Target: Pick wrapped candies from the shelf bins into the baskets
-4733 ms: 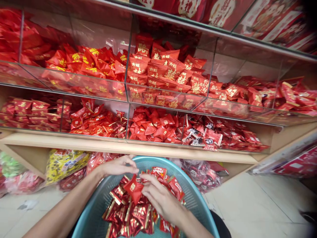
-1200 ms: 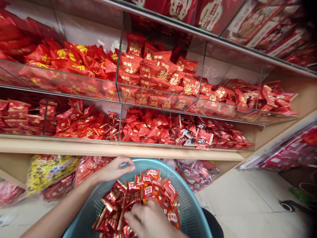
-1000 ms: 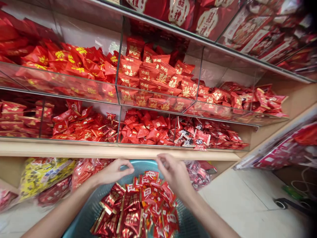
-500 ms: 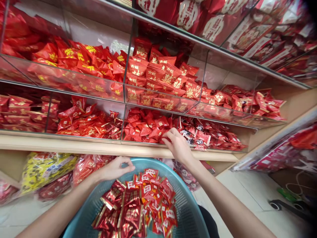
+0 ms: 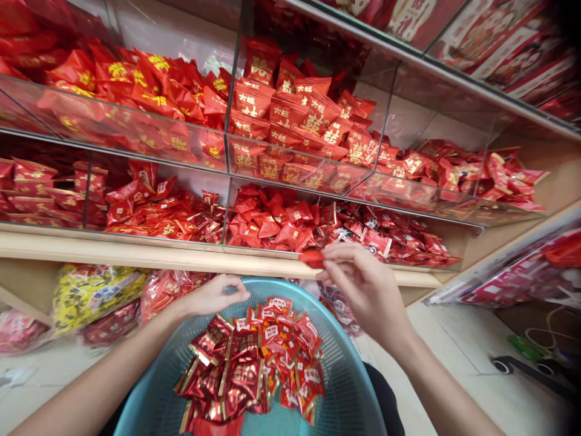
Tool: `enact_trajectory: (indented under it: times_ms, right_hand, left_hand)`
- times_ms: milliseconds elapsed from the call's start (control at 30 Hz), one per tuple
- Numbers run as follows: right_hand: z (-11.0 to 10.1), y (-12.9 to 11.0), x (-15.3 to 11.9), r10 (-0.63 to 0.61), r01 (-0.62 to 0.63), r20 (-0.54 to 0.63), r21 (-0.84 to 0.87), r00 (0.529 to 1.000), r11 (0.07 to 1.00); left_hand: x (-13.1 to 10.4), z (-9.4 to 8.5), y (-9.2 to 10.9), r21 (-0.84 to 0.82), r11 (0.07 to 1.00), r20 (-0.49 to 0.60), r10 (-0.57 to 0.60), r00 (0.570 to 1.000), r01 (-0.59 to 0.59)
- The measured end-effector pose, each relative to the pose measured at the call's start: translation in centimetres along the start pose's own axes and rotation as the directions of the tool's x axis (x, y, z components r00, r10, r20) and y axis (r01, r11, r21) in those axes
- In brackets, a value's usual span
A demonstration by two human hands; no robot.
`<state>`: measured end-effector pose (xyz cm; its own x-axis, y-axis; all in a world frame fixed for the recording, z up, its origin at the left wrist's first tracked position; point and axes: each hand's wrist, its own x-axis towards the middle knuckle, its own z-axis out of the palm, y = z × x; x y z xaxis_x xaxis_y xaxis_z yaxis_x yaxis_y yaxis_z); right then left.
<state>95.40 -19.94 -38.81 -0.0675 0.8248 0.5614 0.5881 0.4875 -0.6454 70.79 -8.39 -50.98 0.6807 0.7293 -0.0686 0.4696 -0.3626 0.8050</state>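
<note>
My right hand (image 5: 358,275) pinches a small red-wrapped candy (image 5: 311,258) between thumb and fingers, just in front of the lower shelf's edge. Behind it lie a pile of plain red wrapped candies (image 5: 267,224) and, to their right, red candies with black and white print (image 5: 374,239). My left hand (image 5: 215,295) is curled on the far left rim of a teal plastic basket (image 5: 351,369). Inside the basket, dark red packets with gold edges (image 5: 245,369) lie on the left and brighter red-orange packets (image 5: 290,357) on the right. Another red packet (image 5: 218,427) shows at the bottom edge.
Clear dividers and front panels split the shelves into bins of red packets, such as the gold-printed ones (image 5: 290,115). Below the wooden shelf edge (image 5: 113,248) sit a yellow bag (image 5: 93,297) and red bags. A wheeled chair base (image 5: 517,366) stands at the right.
My right hand has come back from the lower bin toward me, now with a red candy in its fingers. My left hand stays at the basket rim. The view has shifted slightly.
</note>
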Motion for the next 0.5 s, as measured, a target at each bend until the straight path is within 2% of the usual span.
enact_trajectory:
  times_ms: [100, 233, 367, 500]
  right_hand:
    - [1.7, -1.0, -3.2, -0.027, 0.020, 0.221, 0.036, 0.975, 0.999]
    - [5.3, -0.9, -7.3, -0.068, -0.029, 0.484, 0.190, 0.873, 0.981]
    - [8.9, -0.2, -10.1, -0.161, -0.039, 0.612, 0.300, 0.775, 0.953]
    - [11.1, 0.2, -11.2, -0.236, -0.012, 0.745, 0.311, 0.624, 0.950]
  left_hand:
    - [0.0, 0.1, 0.0, -0.011, 1.000, 0.000, 0.016, 1.000, -0.016]
    - [0.0, 0.2, -0.1, -0.028, 0.999, -0.001, 0.026, 1.000, -0.026]
    - [0.1, 0.3, -0.4, -0.025, 0.999, 0.002, 0.036, 0.999, -0.036]
    - [0.1, 0.2, -0.4, -0.021, 0.999, 0.001, 0.030, 1.000, -0.030]
